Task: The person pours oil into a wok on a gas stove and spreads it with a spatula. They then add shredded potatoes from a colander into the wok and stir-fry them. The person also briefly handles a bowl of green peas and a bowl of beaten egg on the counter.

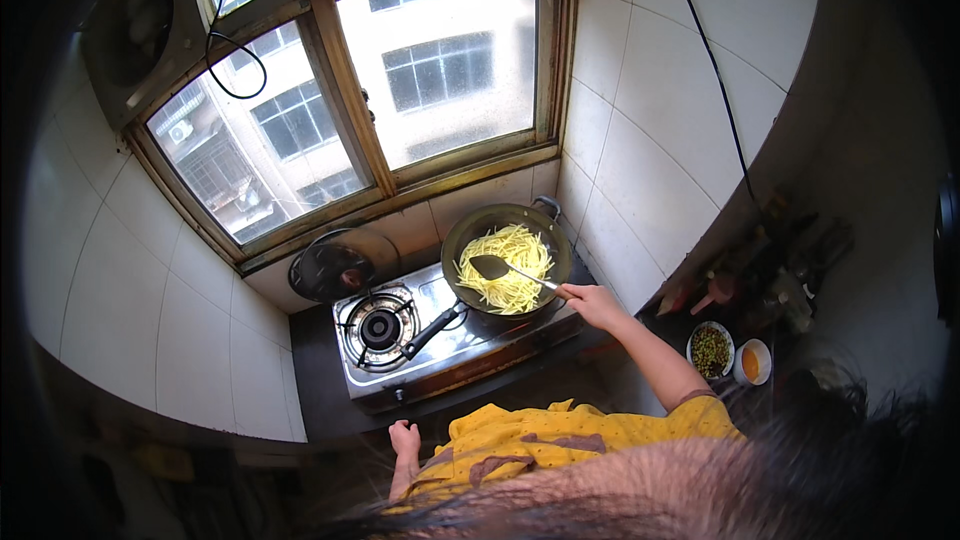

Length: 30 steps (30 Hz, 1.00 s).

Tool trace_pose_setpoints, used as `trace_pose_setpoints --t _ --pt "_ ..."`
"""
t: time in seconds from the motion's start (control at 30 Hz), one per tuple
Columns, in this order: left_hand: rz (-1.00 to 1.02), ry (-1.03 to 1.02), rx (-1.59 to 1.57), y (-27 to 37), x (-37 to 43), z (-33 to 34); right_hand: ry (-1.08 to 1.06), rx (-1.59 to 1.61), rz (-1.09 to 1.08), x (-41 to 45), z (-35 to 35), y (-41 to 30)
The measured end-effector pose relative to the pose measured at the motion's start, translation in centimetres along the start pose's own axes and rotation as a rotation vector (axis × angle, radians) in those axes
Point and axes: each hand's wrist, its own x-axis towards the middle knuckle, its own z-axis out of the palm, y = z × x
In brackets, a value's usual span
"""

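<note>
A dark wok (456,231) sits on the right burner of a two-burner gas stove (442,375). Pale yellow shredded strips, perhaps potato (517,244), lie heaped inside it. My right hand (596,305) grips the wooden handle of a spatula (489,267), whose dark blade rests over the strips. The wok's long black handle (430,333) points down and left, beside the bare left burner (380,328). Near the counter's front edge is my left hand (405,436), fingers curled, touching neither wok nor spatula; whether it holds anything cannot be told.
A glass lid (330,270) leans against the wall behind the left burner. At the right stand a bowl of chopped green pieces (711,350) and a white bowl with orange content (752,362). A tiled wall (637,165) rises close beside the wok. A framed window (450,67) is behind.
</note>
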Motion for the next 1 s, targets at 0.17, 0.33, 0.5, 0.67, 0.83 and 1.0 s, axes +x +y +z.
trace_pose_setpoints --t 0.17,0.33,0.5,0.67,0.83,1.0 --pt "-0.025 -0.031 0.005 0.4 0.2 0.1 0.008 -0.176 0.021 -3.2 0.9 1.0" --pt "-0.034 -0.021 0.006 0.2 -0.3 0.0 0.005 -0.209 -0.059 -4.9 1.2 -0.6" --pt "-0.052 -0.038 0.003 1.0 -0.8 -0.1 0.138 -0.276 -0.094 -4.4 3.4 0.1" --pt "-0.093 -0.001 0.027 -0.1 -2.0 1.2 0.073 -0.17 -0.081 -4.1 2.7 0.5" --pt "-0.168 -0.01 0.01 -2.7 -3.0 2.9 0.023 0.214 -0.086 -3.6 2.4 3.0" --pt "-0.154 0.146 0.016 -5.8 -4.9 3.3 0.133 0.071 -0.028 -2.4 -0.5 3.1"
